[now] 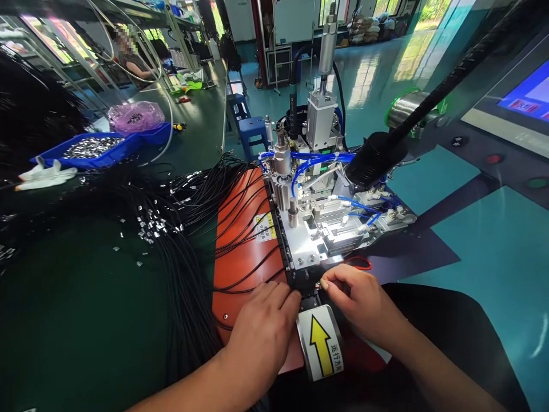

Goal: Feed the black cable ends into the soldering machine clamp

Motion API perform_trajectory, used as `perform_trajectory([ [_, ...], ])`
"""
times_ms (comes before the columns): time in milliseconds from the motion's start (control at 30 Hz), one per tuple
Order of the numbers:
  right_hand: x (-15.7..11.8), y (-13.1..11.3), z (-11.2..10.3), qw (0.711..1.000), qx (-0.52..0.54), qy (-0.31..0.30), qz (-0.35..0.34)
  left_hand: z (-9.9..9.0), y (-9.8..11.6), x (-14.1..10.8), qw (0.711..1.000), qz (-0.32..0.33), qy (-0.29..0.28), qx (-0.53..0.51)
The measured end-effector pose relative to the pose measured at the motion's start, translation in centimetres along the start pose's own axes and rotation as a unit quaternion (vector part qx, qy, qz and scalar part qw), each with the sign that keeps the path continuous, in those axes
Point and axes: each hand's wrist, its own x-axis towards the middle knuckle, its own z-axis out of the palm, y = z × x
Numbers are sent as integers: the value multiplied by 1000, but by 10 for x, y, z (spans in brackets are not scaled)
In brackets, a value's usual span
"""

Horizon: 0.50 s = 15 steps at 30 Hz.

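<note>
My left hand (268, 323) lies at the near edge of the orange machine cover (244, 269), its fingers bent together over a black cable end; what they grip is hidden. Just right of it, my right hand (354, 294) pinches something tiny at the machine's front edge, too small to name. Between and below the hands is a white plate with a yellow arrow (319, 343). Several black cables run across the orange cover toward the metal machine (330, 223), which carries blue air tubes (309, 163).
Bundled black cables (184, 297) with metal ends cover the left bench. Behind them are a blue tray of metal parts (128, 149), a pink bag (139, 117) and white gloves (45, 174). A black hose (377, 157) crosses the right. A person (135, 63) sits far left.
</note>
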Motion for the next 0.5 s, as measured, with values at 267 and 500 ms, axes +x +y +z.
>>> perform_trajectory([
  [267, -18, -8, -6, 995, 39, 69, 54, -2, 0, -1, 999, -40, -13, 33],
  [500, -70, -25, 86, 964, 69, -243, -86, -8, 5, -9, 987, -42, -140, 74],
])
